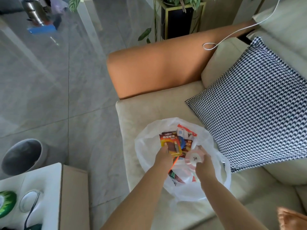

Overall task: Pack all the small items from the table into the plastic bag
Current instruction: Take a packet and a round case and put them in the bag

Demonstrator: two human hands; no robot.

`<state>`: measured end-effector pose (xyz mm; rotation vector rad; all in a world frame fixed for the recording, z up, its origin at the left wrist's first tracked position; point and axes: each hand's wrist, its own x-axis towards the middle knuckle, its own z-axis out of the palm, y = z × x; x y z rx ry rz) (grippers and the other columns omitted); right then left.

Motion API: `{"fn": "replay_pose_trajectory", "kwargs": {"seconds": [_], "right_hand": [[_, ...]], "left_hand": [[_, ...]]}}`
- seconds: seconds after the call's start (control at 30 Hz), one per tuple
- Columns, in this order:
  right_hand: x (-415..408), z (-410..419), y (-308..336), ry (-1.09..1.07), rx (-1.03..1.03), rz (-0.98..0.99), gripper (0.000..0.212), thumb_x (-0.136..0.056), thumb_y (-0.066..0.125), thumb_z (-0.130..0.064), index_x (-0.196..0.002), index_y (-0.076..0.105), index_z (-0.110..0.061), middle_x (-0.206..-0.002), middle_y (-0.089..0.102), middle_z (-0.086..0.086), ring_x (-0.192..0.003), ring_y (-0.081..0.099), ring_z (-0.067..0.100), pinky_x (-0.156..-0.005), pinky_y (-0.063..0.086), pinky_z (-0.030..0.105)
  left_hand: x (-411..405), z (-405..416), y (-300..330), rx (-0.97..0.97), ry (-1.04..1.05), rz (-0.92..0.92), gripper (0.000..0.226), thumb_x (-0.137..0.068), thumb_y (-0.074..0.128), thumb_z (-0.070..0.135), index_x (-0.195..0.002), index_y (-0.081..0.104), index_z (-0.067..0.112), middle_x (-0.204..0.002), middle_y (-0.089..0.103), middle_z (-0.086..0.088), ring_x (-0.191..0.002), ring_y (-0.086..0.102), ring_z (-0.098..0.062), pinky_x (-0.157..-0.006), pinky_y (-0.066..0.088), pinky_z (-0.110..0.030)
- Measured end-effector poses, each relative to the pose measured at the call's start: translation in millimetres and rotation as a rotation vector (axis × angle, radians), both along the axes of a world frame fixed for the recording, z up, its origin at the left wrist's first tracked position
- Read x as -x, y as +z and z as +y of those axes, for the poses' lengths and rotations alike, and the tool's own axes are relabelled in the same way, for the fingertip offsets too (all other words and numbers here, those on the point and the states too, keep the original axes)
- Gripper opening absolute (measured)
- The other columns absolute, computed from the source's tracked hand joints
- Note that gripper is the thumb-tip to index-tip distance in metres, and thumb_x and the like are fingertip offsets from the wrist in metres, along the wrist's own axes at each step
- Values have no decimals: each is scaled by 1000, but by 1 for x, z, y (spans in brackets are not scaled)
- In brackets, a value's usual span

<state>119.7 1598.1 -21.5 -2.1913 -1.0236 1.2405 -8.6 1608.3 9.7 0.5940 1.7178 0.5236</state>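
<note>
While both forearms reach down from the lower edge of the view, the translucent white plastic bag (149, 143) lies open on the cream sofa seat (132, 113), its mouth spread wide and facing upward toward the camera, its longer dimension running from the near right to the far left of the cushion. The left hand (163, 155) is inside the mouth, fingers closed on the near edge of a red-and-yellow blister card (169, 141); the card's long axis runs from the hand away toward the far rim of the bag, its printed heading at the far end. The right hand (203, 165) is curled around a small round pink-and-white item (193, 157), held at the bag's right rim with its flat face turned up; blur hides its finer detail. Further packets lie in the bag: a white packet with an orange border (186, 131) at the far side, a blue round item (181, 141) beside the card, and a boxed item (174, 177) seen through the plastic near the wrists. A houndstooth cushion (252, 103) leans just right of the bag, and the orange armrest (157, 70) lies beyond it. A white table (41, 176) with a glass dish (29, 201) occupies the lower left corner, next to a grey bin (23, 156) on the tiled floor.
</note>
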Motion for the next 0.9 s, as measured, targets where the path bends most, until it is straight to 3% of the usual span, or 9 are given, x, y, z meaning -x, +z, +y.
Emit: {"fn": "replay_pose_trajectory", "kwargs": {"seconds": [0.07, 0.13, 0.2, 0.27, 0.43, 0.57, 0.7, 0.83, 0.9], "right_hand": [[2, -6, 1, 56, 2, -33, 59, -87, 34, 9, -143, 30, -9, -145, 37, 15, -127, 42, 32, -104, 41, 44], [7, -12, 6, 81, 17, -30, 53, -91, 38, 2, -143, 31, -8, -141, 43, 14, -122, 47, 32, -101, 43, 43], [16, -19, 12, 119, 21, -22, 46, -92, 43, -7, -138, 37, -7, -133, 51, 14, -110, 53, 29, -88, 46, 38], [29, -28, 24, 172, 23, -23, 44, -93, 46, -10, -136, 39, -6, -130, 52, 12, -112, 52, 27, -81, 39, 26], [66, -67, 43, 499, -88, -168, 28, -91, 51, -18, -119, 55, -13, -117, 63, 6, -109, 57, 22, -94, 44, 31], [96, -105, 48, 805, -113, -361, 26, -95, 44, -27, -117, 56, -19, -114, 61, 2, -111, 55, 20, -91, 43, 31], [134, -145, 37, 885, -105, -354, 31, -93, 47, -30, -122, 55, -23, -122, 60, -1, -116, 54, 19, -95, 40, 29], [183, -195, 26, 1006, -65, -312, 30, -92, 49, -30, -119, 56, -23, -120, 63, 0, -112, 58, 18, -92, 45, 29], [212, -223, 21, 1065, -54, -294, 29, -91, 50, -31, -118, 57, -24, -120, 64, -3, -111, 60, 17, -92, 46, 29]], "left_hand": [[5, -9, 1, 7, -3, -16, 40, -97, 38, 9, -136, 47, 15, -135, 49, -9, -121, 50, -28, -105, 42, -35], [13, -19, 2, 20, 30, -65, 39, -93, 46, 2, -130, 53, 12, -133, 53, -16, -115, 55, -30, -100, 47, -39], [20, -33, 11, 42, 5, -122, 35, -92, 49, 0, -125, 55, 8, -114, 61, -17, -88, 64, -24, -75, 55, -27], [30, -52, 20, 49, -23, -132, 33, -93, 48, 0, -126, 54, 4, -97, 60, -13, -73, 61, -19, -55, 51, -15], [66, -112, 22, 45, -36, -11, 31, -89, 52, 8, -120, 60, 11, -97, 64, -6, -70, 59, -14, -52, 45, -13], [105, -166, 22, 54, -2, 72, 26, -88, 57, 20, -114, 62, 16, -108, 66, -5, -89, 66, -20, -73, 49, -24], [143, -223, 10, 82, 43, 132, 28, -89, 56, 23, -114, 62, 12, -110, 65, -4, -100, 66, -23, -86, 51, -28], [181, -286, 3, 99, 196, 122, 5, -88, 58, 21, -91, 62, 21, -99, 67, -6, -88, 66, -23, -79, 54, -30], [201, -323, -2, 110, 231, 145, 11, -88, 58, 23, -77, 56, 26, -90, 66, -3, -81, 64, -20, -72, 53, -30]]}}
